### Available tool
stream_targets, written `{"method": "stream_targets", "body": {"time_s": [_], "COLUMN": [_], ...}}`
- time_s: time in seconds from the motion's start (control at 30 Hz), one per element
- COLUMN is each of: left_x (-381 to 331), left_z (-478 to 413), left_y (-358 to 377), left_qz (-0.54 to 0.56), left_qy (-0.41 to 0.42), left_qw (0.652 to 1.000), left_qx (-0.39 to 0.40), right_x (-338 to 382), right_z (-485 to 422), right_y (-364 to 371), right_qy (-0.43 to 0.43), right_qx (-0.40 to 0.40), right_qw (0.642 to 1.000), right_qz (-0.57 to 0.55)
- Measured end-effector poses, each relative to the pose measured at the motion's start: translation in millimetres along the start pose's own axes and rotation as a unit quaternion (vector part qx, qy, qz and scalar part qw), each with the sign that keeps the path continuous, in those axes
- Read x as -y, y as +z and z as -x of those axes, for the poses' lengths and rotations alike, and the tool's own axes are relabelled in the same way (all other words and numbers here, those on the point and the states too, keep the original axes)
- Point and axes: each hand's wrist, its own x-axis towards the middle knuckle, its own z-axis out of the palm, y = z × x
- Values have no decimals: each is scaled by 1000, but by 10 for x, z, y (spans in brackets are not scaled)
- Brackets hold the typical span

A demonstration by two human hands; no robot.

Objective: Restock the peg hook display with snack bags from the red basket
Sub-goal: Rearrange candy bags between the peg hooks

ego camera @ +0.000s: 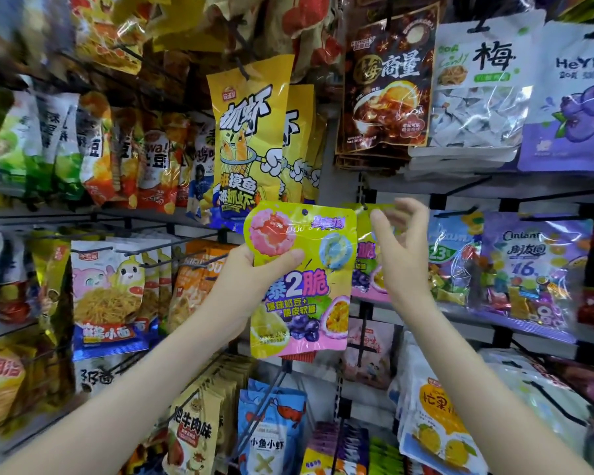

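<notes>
Snack bag (pixel 299 282) gripped by left hand (pixel 251 272), right hand (pixel 402 241) spread beside peg hook (pixel 363 204)

Your left hand (pixel 251 269) holds the bag (pixel 299 286) in front of the display, with your right hand (pixel 402 241) just to its right, before a hung bag (pixel 366 265) on a peg (pixel 364 204). Straight above the bag hangs the shrimp bag (pixel 247 138), and up to the right of that the plum bag (pixel 388 80). The noodle bags (pixel 114 296) hang left of your left hand, the candy bags (pixel 528 265) right of your right hand, and the fish bag (pixel 271 437) below.
</notes>
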Motion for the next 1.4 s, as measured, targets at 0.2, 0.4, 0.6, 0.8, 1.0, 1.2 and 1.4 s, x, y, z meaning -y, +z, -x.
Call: {"method": "stream_targets", "body": {"time_s": [0.2, 0.4, 0.6, 0.8, 1.0, 1.2, 1.4], "left_x": [50, 117, 185, 236, 300, 522, 801], "left_z": [-36, -118, -263, -343, -285, -374, -703], "left_y": [410, 598, 727, 830, 758, 699, 780], "left_qz": [-71, -233, -381, -419, -440, -456, -571], "left_qy": [-12, 64, 146, 130, 148, 145, 156], "left_qw": [997, 965, 913, 898, 884, 878, 802], "left_qx": [-6, -101, -25, -35, -58, 24, 81], "right_x": [274, 212, 219, 241, 197, -77, -582], "right_z": [297, 82, -153, -220, -175, -274, -525], "right_y": [-180, -271, -202, -131, -140, -90, 37], "right_qy": [-73, -31, -53, -85, -67, -15, 37], "right_qx": [214, 148, 83, 68, 106, 123, 137], "right_qw": [974, 980, 978, 970, 962, 957, 922], "right_qz": [31, 129, 183, 217, 241, 262, 361]}}
